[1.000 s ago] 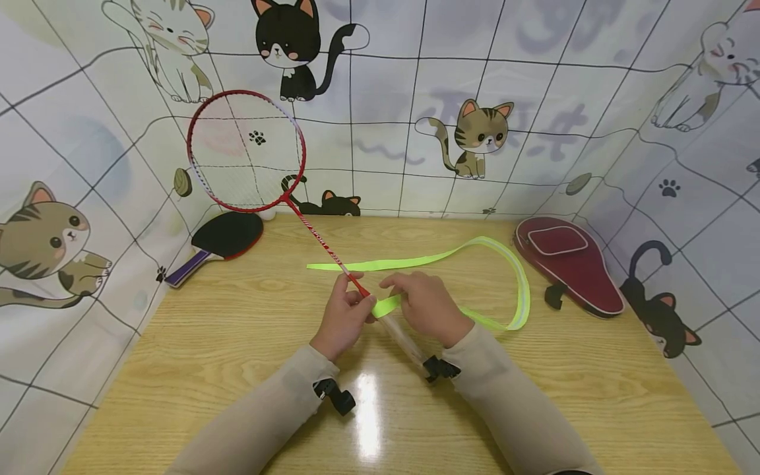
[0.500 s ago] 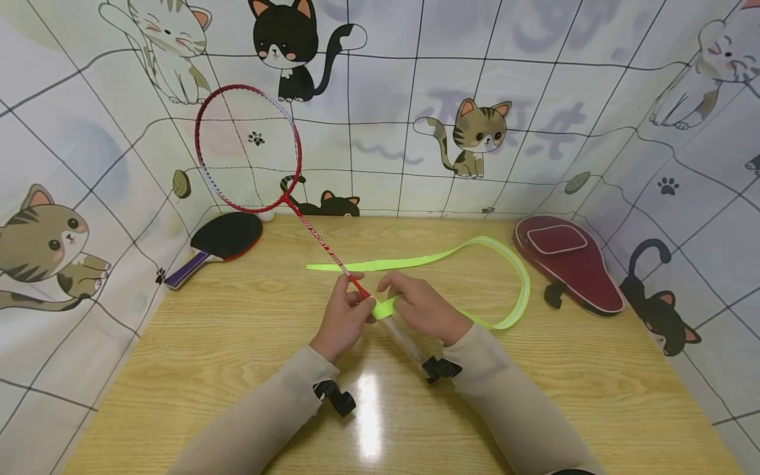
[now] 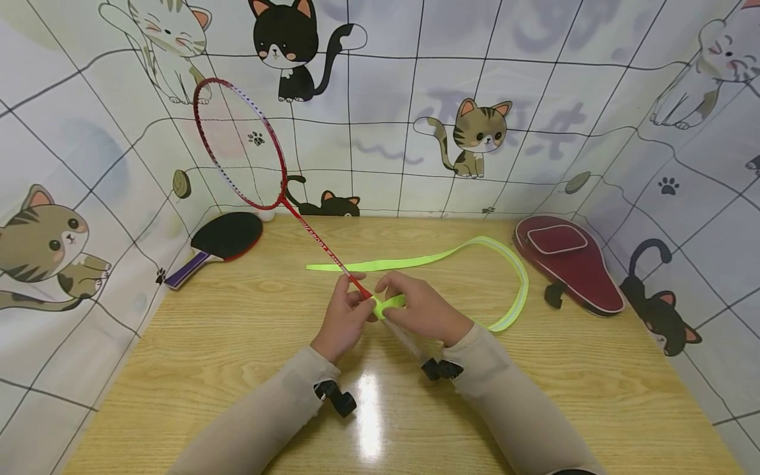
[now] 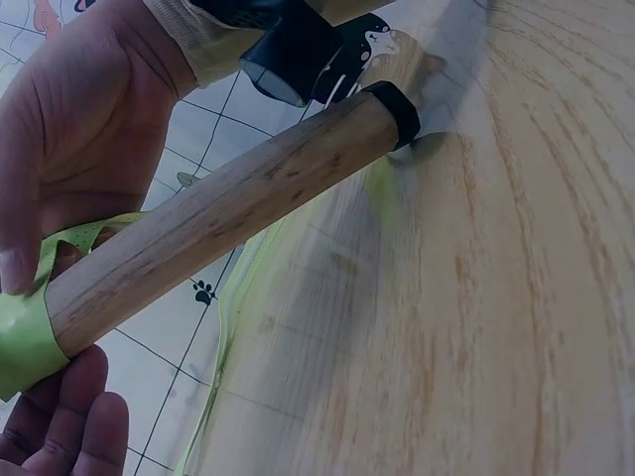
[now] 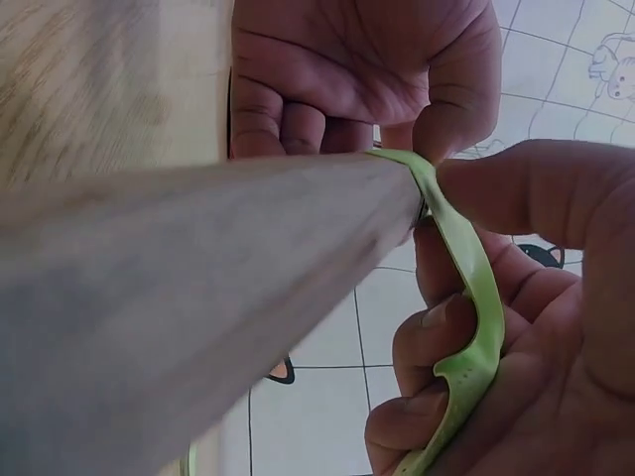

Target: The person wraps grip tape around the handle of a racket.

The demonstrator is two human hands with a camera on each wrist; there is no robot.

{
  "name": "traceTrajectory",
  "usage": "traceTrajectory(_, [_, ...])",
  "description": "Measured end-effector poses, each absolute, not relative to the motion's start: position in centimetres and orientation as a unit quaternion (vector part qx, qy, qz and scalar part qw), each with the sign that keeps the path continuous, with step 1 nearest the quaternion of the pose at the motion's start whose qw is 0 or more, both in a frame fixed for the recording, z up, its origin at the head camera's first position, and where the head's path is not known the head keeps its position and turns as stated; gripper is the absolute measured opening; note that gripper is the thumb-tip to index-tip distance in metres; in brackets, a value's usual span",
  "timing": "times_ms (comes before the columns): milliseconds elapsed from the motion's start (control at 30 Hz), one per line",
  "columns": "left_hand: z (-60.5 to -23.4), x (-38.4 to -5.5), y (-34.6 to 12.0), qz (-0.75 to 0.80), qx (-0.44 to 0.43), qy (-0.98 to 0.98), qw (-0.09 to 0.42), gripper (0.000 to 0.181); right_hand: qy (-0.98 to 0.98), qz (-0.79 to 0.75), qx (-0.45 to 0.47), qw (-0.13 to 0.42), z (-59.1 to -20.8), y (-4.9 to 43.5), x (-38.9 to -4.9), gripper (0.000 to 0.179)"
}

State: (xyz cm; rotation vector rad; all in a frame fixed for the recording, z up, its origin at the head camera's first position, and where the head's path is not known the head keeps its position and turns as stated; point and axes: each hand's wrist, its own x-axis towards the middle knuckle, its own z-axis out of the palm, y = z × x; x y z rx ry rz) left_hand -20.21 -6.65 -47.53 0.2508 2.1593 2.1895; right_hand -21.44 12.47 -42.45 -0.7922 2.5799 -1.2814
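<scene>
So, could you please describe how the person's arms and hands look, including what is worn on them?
The left sleeve and right sleeve are long, plain beige and reach the wrists. A small black camera sits near each cuff. The left hand and right hand wear no gloves, and no rings show on the fingers.

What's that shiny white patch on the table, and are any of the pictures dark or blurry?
Head view: the white patch looks like light glaring off the table, and the rest is bright; left wrist view: dimmer than the head view; right wrist view: the racket handle looks blurry, probably because it's so close, while the yellow-green tape looks sharper.
</scene>
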Motion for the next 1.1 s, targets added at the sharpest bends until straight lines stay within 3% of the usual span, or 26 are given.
traceTrajectory(367, [-47.6, -20.4, -6.8, 0.711, 0.106, 0.694, 0.038, 0.049, 0.875, -0.403, -0.259, 0.065, -42.6, 12.5, -21.6, 0.040])
traceTrajectory(833, [-47.8, -20.4, -6.8, 0.716, 0.084, 0.691, 0.052, 0.057, 0.862, -0.443, -0.229, 0.089, -43.2, 12.3, -21.7, 0.035])
traceTrajectory(1100, [-47.7, -20.1, -6.7, 0.713, 0.060, 0.698, 0.034, 0.056, 0.861, -0.450, -0.221, 0.085, -43.8, 12.1, -21.8, 0.037])
